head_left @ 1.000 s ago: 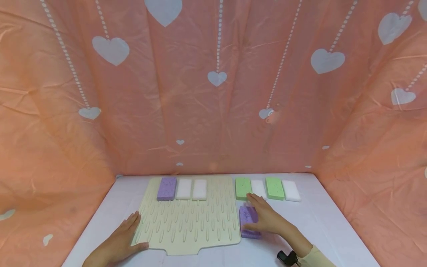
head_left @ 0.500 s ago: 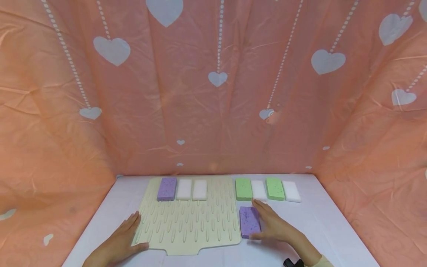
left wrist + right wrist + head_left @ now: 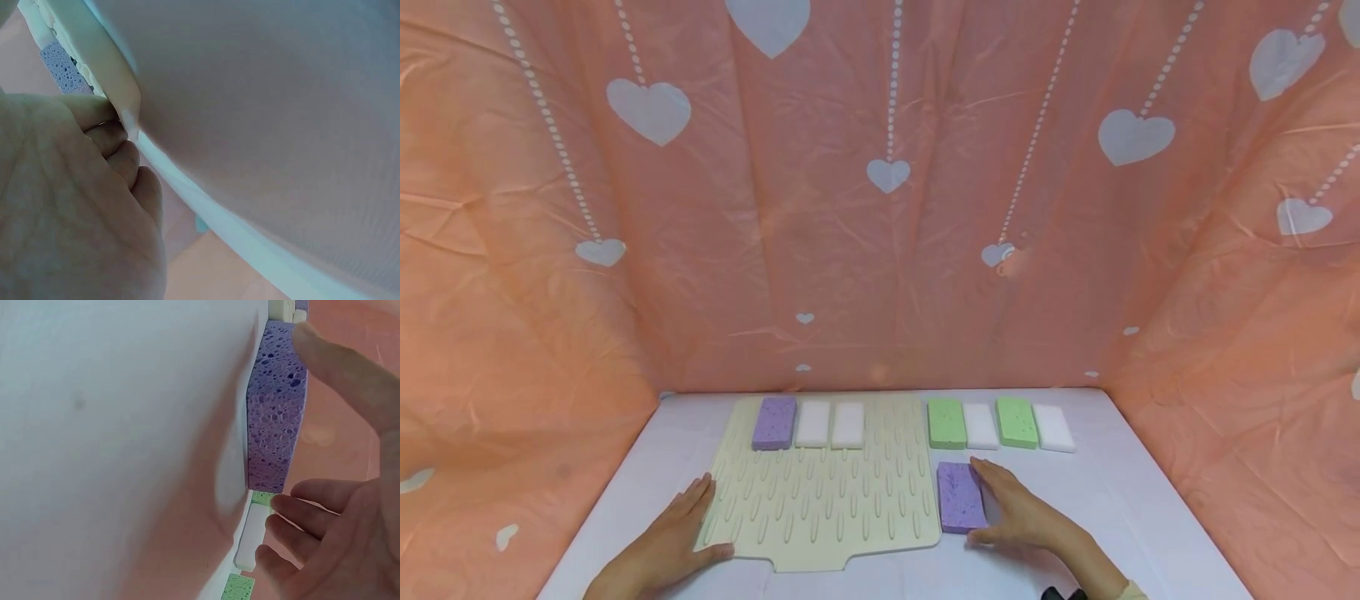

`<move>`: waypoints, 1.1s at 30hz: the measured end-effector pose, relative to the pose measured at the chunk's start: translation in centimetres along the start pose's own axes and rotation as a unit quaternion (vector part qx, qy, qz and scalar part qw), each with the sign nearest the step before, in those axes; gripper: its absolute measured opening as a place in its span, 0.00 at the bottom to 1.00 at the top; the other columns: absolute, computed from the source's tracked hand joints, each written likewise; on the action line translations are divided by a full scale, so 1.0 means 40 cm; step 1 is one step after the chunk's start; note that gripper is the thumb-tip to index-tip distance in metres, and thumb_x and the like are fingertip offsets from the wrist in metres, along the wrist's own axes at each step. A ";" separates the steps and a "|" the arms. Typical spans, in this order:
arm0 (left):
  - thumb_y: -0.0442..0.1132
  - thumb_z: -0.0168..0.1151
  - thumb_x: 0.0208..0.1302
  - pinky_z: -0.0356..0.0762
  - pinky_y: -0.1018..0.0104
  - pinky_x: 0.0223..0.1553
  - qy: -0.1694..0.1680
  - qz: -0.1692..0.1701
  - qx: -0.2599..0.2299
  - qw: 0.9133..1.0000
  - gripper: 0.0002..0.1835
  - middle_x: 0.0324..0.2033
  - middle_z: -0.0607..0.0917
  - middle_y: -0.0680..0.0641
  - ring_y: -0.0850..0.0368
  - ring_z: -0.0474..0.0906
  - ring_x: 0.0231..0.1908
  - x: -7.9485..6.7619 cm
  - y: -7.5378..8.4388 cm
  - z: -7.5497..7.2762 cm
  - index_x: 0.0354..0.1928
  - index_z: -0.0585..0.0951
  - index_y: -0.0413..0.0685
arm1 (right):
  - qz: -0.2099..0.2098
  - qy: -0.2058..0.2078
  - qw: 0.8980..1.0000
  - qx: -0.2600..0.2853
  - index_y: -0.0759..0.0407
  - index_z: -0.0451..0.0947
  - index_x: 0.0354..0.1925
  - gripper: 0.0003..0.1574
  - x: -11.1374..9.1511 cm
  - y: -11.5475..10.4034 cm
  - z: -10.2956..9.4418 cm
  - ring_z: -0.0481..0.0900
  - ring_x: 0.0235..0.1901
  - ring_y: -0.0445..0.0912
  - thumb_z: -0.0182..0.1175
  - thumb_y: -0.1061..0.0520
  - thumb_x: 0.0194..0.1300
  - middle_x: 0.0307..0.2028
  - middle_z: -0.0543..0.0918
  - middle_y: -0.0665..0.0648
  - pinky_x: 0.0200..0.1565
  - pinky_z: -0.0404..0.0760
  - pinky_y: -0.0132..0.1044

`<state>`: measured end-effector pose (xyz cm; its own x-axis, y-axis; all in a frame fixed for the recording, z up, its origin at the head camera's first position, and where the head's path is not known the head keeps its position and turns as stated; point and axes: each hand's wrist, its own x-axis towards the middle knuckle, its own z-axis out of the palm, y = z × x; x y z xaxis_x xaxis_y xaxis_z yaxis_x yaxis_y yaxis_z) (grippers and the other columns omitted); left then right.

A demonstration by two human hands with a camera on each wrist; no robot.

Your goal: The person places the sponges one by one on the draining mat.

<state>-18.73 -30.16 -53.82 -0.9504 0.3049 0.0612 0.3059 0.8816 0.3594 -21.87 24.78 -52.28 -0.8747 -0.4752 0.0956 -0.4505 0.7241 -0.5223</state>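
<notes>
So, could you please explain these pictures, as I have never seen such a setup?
No machine here: just a person's left hand and right hand. The wide picture comes from a camera on the head, the two close ones from a camera on each wrist. On the white table lies a cream mat bearing one purple block and two white blocks. To its right, two green blocks alternate with two more white blocks; another purple block lies in front. The left hand rests at the mat's left edge; the right hand is beside the nearer purple block, perhaps touching it. Nothing looks gripped.
</notes>
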 end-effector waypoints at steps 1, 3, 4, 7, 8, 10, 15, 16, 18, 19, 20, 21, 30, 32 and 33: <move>0.72 0.65 0.52 0.14 0.92 0.57 0.001 0.000 0.002 1.000 0.63 0.73 0.57 0.27 0.27 0.52 0.72 0.000 0.000 0.001 0.71 0.59 0.24 | 0.000 0.001 1.000 0.002 0.72 0.54 0.74 0.76 0.000 0.001 0.001 0.58 0.71 0.70 0.79 0.33 0.43 0.71 0.62 0.75 0.69 0.58 0.66; 0.72 0.65 0.52 0.14 0.92 0.57 0.001 0.000 0.000 1.000 0.63 0.73 0.57 0.27 0.28 0.52 0.72 0.000 -0.001 0.001 0.71 0.59 0.23 | -0.002 0.003 1.000 0.002 0.72 0.54 0.74 0.76 -0.001 0.002 0.002 0.58 0.71 0.70 0.79 0.34 0.43 0.71 0.61 0.75 0.69 0.58 0.66; 0.72 0.65 0.52 0.14 0.92 0.57 0.001 0.000 0.002 1.000 0.63 0.73 0.57 0.27 0.27 0.52 0.72 0.000 -0.001 0.002 0.71 0.59 0.23 | -0.003 0.004 1.000 0.002 0.72 0.54 0.74 0.76 -0.001 0.003 0.003 0.58 0.71 0.70 0.79 0.34 0.43 0.71 0.61 0.75 0.68 0.58 0.66; 0.72 0.65 0.52 0.14 0.92 0.57 0.005 0.002 0.005 1.000 0.63 0.73 0.57 0.26 0.27 0.53 0.72 0.000 -0.002 0.003 0.71 0.59 0.23 | -0.006 0.006 1.000 0.000 0.73 0.54 0.74 0.76 0.001 0.006 0.006 0.58 0.70 0.71 0.79 0.35 0.43 0.71 0.62 0.75 0.68 0.58 0.66; 0.72 0.65 0.52 0.14 0.92 0.57 0.007 0.003 0.006 1.000 0.63 0.73 0.58 0.26 0.27 0.53 0.72 0.001 -0.002 0.003 0.71 0.59 0.23 | -0.007 0.006 1.000 -0.001 0.73 0.54 0.74 0.76 0.002 0.007 0.006 0.58 0.70 0.70 0.79 0.35 0.44 0.71 0.62 0.75 0.68 0.58 0.66; 0.72 0.65 0.53 0.15 0.92 0.58 0.010 0.005 0.008 1.000 0.63 0.72 0.58 0.26 0.27 0.53 0.72 0.001 -0.001 0.003 0.71 0.60 0.22 | -0.008 0.006 1.000 0.000 0.73 0.54 0.74 0.75 0.004 0.009 0.008 0.59 0.70 0.70 0.79 0.35 0.44 0.70 0.62 0.75 0.68 0.59 0.66; 0.71 0.65 0.53 0.15 0.91 0.58 0.011 0.008 0.004 1.000 0.62 0.72 0.58 0.26 0.27 0.53 0.71 0.000 0.003 0.000 0.70 0.60 0.22 | -0.002 0.000 1.000 0.009 0.73 0.54 0.74 0.75 0.008 0.012 0.011 0.59 0.70 0.70 0.80 0.36 0.44 0.70 0.62 0.75 0.68 0.59 0.67; 0.71 0.65 0.53 0.15 0.91 0.58 0.011 0.008 0.004 1.000 0.62 0.72 0.58 0.26 0.27 0.53 0.71 0.000 0.003 0.000 0.70 0.60 0.22 | -0.002 0.000 1.000 0.010 0.73 0.54 0.74 0.75 0.009 0.013 0.012 0.59 0.70 0.70 0.79 0.36 0.44 0.70 0.62 0.75 0.68 0.59 0.67; 0.71 0.65 0.54 0.15 0.91 0.58 0.012 0.011 0.007 1.000 0.61 0.72 0.58 0.26 0.27 0.54 0.71 0.000 0.004 0.000 0.70 0.60 0.22 | -0.001 -0.002 1.000 0.010 0.73 0.54 0.74 0.75 0.010 0.015 0.015 0.59 0.71 0.69 0.79 0.35 0.44 0.70 0.62 0.75 0.68 0.59 0.66; 0.71 0.66 0.53 0.15 0.91 0.58 0.013 0.012 0.010 1.000 0.61 0.72 0.59 0.26 0.27 0.54 0.71 -0.001 0.003 0.000 0.70 0.61 0.22 | -0.003 -0.001 1.000 0.009 0.73 0.54 0.74 0.75 0.010 0.016 0.016 0.59 0.70 0.69 0.79 0.35 0.44 0.70 0.63 0.75 0.68 0.60 0.66; 0.70 0.66 0.53 0.15 0.91 0.58 0.014 0.014 0.013 1.000 0.61 0.72 0.59 0.26 0.27 0.54 0.71 -0.001 0.003 0.001 0.70 0.61 0.22 | -0.005 0.000 1.000 0.008 0.73 0.54 0.74 0.75 0.011 0.017 0.017 0.59 0.70 0.69 0.79 0.35 0.44 0.70 0.63 0.75 0.68 0.60 0.66; 0.70 0.66 0.53 0.15 0.91 0.58 0.016 0.015 0.016 1.000 0.61 0.72 0.59 0.26 0.27 0.55 0.71 -0.001 0.003 0.001 0.70 0.61 0.22 | -0.007 0.001 1.000 0.007 0.73 0.54 0.74 0.75 0.011 0.017 0.018 0.60 0.70 0.69 0.79 0.34 0.44 0.70 0.63 0.75 0.68 0.60 0.66; 0.71 0.66 0.53 0.15 0.91 0.57 0.011 0.012 0.025 1.000 0.61 0.72 0.60 0.26 0.28 0.55 0.71 -0.001 0.006 -0.001 0.70 0.61 0.23 | -0.003 0.003 1.000 0.010 0.72 0.56 0.73 0.74 0.017 0.021 0.022 0.61 0.70 0.67 0.79 0.35 0.44 0.69 0.65 0.73 0.67 0.61 0.65; 0.71 0.66 0.52 0.14 0.91 0.57 0.009 0.010 0.024 1.000 0.61 0.72 0.60 0.26 0.28 0.55 0.71 -0.001 0.006 -0.001 0.70 0.61 0.23 | -0.003 0.004 1.000 0.010 0.72 0.56 0.73 0.73 0.017 0.022 0.022 0.62 0.69 0.67 0.79 0.35 0.44 0.69 0.66 0.73 0.67 0.62 0.65; 0.70 0.66 0.52 0.14 0.91 0.57 0.008 0.008 0.022 1.000 0.61 0.72 0.60 0.26 0.28 0.54 0.72 -0.001 0.007 -0.001 0.70 0.61 0.23 | -0.003 0.005 1.000 0.009 0.72 0.56 0.73 0.73 0.017 0.022 0.021 0.62 0.69 0.67 0.79 0.35 0.44 0.68 0.66 0.72 0.67 0.62 0.65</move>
<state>-18.62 -29.94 -53.69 -0.9458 0.3146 0.0809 0.3236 0.8916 0.3166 -22.71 24.66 -53.38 -0.8740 -0.4742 0.1061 -0.4517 0.7124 -0.5371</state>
